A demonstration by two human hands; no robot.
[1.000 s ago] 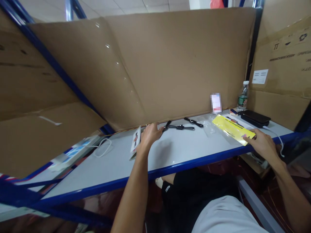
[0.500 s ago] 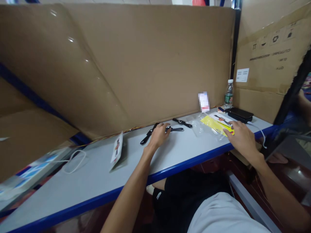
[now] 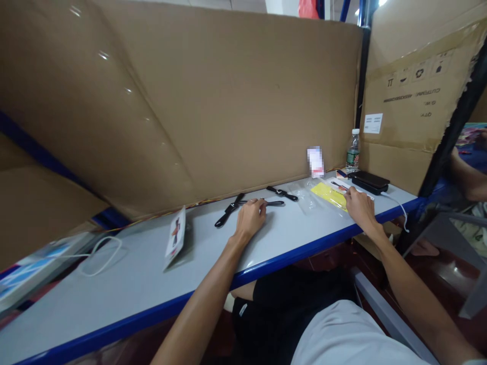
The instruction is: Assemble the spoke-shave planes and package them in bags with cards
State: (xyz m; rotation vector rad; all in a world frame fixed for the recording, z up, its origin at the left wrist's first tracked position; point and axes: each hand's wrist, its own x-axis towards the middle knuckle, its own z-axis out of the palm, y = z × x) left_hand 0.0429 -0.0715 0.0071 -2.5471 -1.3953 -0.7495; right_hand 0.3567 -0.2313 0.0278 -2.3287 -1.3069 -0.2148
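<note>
My left hand [image 3: 251, 219] is closed on the middle of a black spokeshave [image 3: 276, 203] lying on the table, one handle showing to its right. A second black spokeshave [image 3: 228, 210] lies slanted just left of that hand. Behind and to the right lies a third spokeshave [image 3: 281, 193]. My right hand [image 3: 360, 207] has its fingers bent and pressed together on the edge of a clear plastic package with a yellow card [image 3: 329, 196] and a white picture card; its fingertips are partly hidden.
An upright packaged card [image 3: 175, 234] stands on the left of the grey table [image 3: 144, 284]. At the right back are a water bottle [image 3: 353, 150], a black case [image 3: 369, 181] and a white cable [image 3: 401, 209]. Cardboard walls [image 3: 243, 101] enclose the back. Another person's arm [image 3: 470, 177] shows at far right.
My left hand's fingers have drawn together around the spokeshave. My right hand has slid left over the package, its fingers now more bent. The view has shifted slightly.
</note>
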